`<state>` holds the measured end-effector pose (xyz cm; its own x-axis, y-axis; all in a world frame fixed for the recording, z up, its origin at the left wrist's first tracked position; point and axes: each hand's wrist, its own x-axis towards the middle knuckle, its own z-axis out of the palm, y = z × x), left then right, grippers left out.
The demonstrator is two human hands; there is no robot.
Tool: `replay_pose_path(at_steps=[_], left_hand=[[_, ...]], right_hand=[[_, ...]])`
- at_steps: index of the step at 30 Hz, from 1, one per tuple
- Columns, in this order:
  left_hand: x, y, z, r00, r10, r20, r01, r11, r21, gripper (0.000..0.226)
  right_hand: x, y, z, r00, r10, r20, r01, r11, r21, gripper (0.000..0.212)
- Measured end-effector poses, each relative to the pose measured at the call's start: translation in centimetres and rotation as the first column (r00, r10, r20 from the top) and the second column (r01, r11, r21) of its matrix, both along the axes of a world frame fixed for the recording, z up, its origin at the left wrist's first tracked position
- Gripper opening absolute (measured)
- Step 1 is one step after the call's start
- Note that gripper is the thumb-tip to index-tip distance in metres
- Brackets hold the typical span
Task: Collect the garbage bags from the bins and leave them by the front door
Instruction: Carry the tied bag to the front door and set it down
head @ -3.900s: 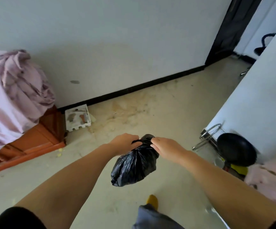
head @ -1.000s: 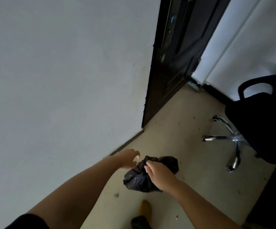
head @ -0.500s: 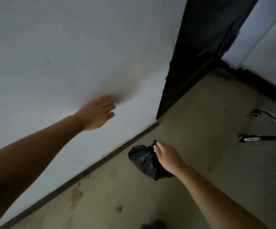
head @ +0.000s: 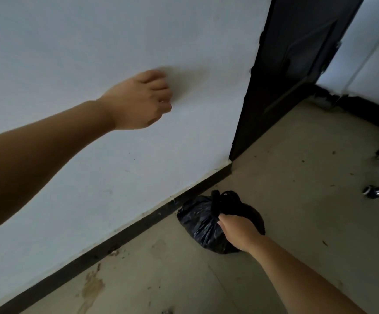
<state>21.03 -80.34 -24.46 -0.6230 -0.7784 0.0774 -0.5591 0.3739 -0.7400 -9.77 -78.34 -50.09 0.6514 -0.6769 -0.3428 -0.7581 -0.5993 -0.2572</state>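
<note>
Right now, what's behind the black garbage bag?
Behind the black garbage bag runs the dark baseboard of the white wall. The right hand grips its knotted top. What's inside stays hidden.
</note>
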Motion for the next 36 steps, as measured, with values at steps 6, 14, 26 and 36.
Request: replay_pose_path(at_steps=[6, 14, 26, 36], left_hand=[[-0.5, 0.0, 0.8, 0.996, 0.001, -0.087, 0.004, 0.998, 0.056, 0.030], [-3.0, 0.8, 4.9, 0.947, 0.269, -0.175, -0.183, 0.901, 0.393, 0.032], [-10.7, 6.2, 22.9, 0.538, 0.806, -0.248, -0.292, 0.454, 0.842, 0.039], [-10.9, 18.3, 28.8, 0.243, 0.930, -0.275, -0.362, 0.350, 0.864, 0.039]], right_hand=[[-0.7, 0.4, 5.5, 0.990, -0.072, -0.118, 0.075, 0.997, 0.027, 0.028], [0.4, -3.3, 22.6, 0.905, 0.090, -0.415, 0.027, 0.963, 0.267, 0.050], [0.2, -3.3, 48.4, 0.943, 0.024, -0.331, 0.018, 0.992, 0.125, 0.047], [3.7, 5.6, 56.2, 0.967, 0.052, -0.248, -0.056, 0.998, -0.006, 0.039]])
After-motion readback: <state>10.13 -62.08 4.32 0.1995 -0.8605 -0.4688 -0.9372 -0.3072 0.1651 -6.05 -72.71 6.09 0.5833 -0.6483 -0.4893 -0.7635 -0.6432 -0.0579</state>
